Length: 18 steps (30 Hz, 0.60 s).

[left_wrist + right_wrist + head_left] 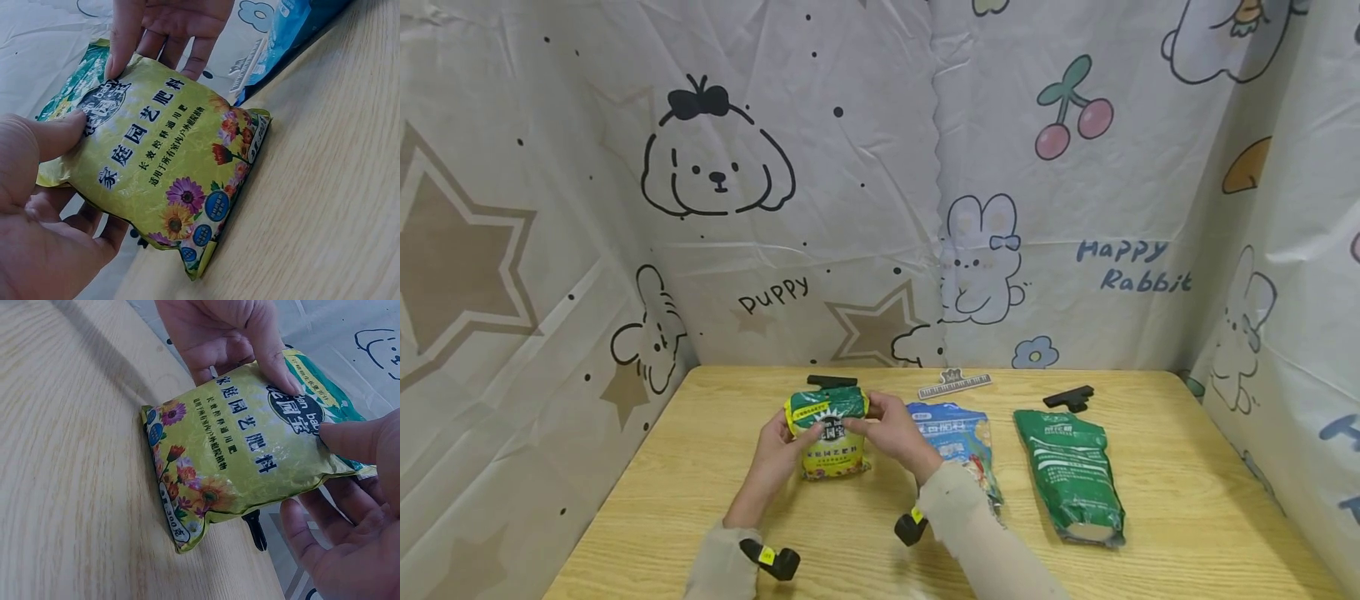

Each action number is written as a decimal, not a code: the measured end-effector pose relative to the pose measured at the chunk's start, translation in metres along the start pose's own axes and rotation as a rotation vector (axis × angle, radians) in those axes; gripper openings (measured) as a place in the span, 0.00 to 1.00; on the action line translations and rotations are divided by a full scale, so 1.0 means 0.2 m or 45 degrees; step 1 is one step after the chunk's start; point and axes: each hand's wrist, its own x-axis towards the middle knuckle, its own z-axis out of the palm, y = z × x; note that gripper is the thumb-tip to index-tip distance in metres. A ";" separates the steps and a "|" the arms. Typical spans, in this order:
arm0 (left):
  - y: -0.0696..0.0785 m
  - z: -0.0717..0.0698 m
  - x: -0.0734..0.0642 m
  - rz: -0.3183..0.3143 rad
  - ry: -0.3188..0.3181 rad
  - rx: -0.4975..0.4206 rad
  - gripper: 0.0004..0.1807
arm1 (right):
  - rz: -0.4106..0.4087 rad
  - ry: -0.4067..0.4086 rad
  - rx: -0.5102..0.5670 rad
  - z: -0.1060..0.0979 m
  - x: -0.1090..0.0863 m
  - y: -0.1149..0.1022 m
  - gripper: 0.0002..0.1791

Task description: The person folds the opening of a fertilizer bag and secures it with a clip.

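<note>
Together, left hand and right hand grip 1 plump, glossy, crinkled plastic pouch with bent fingers.

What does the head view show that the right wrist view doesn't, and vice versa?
Head only: the blue bag, the green bag and the piano-keyboard clip.
Right wrist only: a readable "300" label along the bottom edge of the yellow bag.
Both: that yellow bag, left hand and right hand gripping it, wooden table, a black clip.
</note>
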 end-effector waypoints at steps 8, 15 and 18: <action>-0.02 0.02 0.00 0.048 0.040 -0.001 0.26 | -0.050 0.012 0.035 -0.01 -0.02 0.01 0.31; -0.04 0.02 -0.01 0.182 0.069 -0.075 0.26 | -0.250 0.049 0.012 -0.03 -0.02 0.02 0.37; -0.04 0.02 -0.01 0.232 0.109 -0.109 0.28 | -0.293 0.036 -0.019 -0.03 -0.03 0.01 0.29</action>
